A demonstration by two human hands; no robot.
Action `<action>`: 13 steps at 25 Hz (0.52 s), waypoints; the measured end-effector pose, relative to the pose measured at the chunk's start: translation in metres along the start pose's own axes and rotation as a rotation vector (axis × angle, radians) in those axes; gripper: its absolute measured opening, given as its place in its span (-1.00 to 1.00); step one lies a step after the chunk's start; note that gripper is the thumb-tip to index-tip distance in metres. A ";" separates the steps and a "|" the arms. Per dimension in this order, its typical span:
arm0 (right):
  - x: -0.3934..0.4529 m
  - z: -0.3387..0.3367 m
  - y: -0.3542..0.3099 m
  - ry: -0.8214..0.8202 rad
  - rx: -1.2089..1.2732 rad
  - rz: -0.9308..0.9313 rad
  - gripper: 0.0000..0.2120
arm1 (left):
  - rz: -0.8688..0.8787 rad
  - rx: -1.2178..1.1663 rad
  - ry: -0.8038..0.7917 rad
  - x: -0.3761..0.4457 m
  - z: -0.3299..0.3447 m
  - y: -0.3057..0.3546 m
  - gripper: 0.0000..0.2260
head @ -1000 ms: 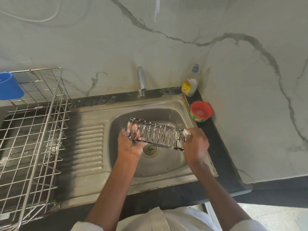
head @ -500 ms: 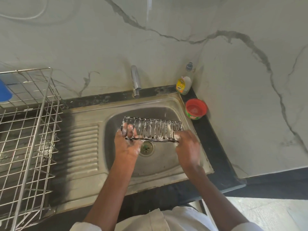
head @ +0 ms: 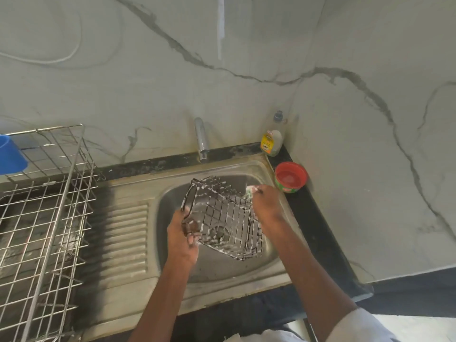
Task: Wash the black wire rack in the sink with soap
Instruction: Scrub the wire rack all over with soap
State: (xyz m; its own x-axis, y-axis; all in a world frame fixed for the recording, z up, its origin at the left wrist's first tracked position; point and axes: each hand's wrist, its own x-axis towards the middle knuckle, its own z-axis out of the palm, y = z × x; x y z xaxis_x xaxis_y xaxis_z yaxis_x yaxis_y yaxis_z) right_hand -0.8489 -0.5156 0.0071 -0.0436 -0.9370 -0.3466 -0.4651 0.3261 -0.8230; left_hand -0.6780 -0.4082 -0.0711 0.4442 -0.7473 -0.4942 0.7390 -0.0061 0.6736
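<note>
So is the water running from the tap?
Off, it seems: no stream shows below the tap, and soap suds cling to the black wire rack.

Clearance around the sink

Basin mostly filled by tilted black wire rack; ribbed drainboard left of sink open; faucet behind, red tub right, steel dish rack far left.

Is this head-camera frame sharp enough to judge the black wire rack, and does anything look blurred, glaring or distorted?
Head view: the soapy black wire rack is motion-smeared, its wires doubled; the left hand and right hand are soft too. The steel sink rim and chrome tap read sharper. Wide-angle bowing bends the counter edge. Lighting is flat, with no strong glare.
</note>
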 end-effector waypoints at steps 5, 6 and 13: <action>-0.009 0.010 0.005 -0.082 0.303 0.239 -0.87 | 0.138 0.342 -0.235 -0.015 -0.009 0.015 -0.44; -0.010 0.009 0.007 -0.100 0.342 0.255 -0.87 | 0.167 0.476 -0.250 -0.017 -0.011 0.023 -0.43; -0.017 0.005 0.025 -0.095 0.073 -0.111 -0.86 | 0.218 0.825 -0.214 -0.035 0.016 0.042 -0.54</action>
State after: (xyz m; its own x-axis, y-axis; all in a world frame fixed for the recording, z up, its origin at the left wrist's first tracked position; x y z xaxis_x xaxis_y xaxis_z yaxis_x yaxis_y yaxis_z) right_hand -0.8550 -0.4909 -0.0102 0.0900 -0.9530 -0.2894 -0.3971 0.2321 -0.8879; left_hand -0.6713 -0.3927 -0.0167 0.3674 -0.8957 -0.2504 0.0108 -0.2651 0.9642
